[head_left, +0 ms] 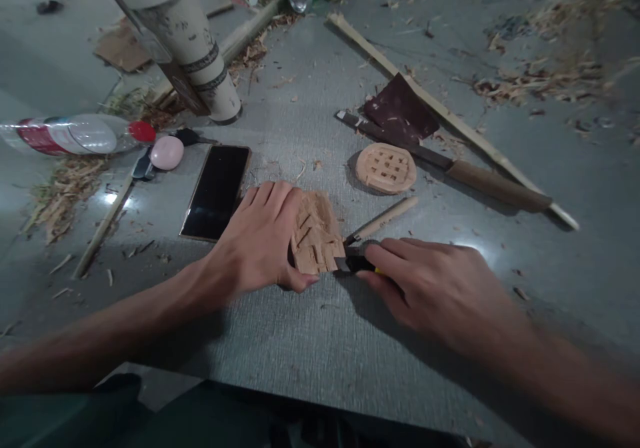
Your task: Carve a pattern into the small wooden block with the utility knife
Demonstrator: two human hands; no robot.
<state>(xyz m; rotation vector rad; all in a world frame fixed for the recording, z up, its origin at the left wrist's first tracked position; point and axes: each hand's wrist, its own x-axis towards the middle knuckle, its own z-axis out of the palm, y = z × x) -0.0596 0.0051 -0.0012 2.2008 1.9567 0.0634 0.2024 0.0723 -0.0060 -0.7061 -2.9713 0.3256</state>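
My left hand (265, 235) is closed around the left side of a carved wooden block (320, 235), its thumb along the near edge. Crossed grooves and raised strips mark the block's top. In my right hand (425, 281) is a utility knife (357, 263) with a black body and a bit of yellow. Its blade meets the block's lower right corner. Just beyond the knife lies a thin tool with a pale wooden handle (390, 218). Farther back rests a rounded wooden piece (386, 168) carved with a lattice of small holes.
A phone (217, 191) lies left of my left hand. Behind stand a tall patterned cup (200, 55) and a plastic bottle on its side (80, 133). To the right are a long knife (500, 185), dark sandpaper (403, 108) and a wooden stick (360, 45). Shavings (545, 85) litter the table.
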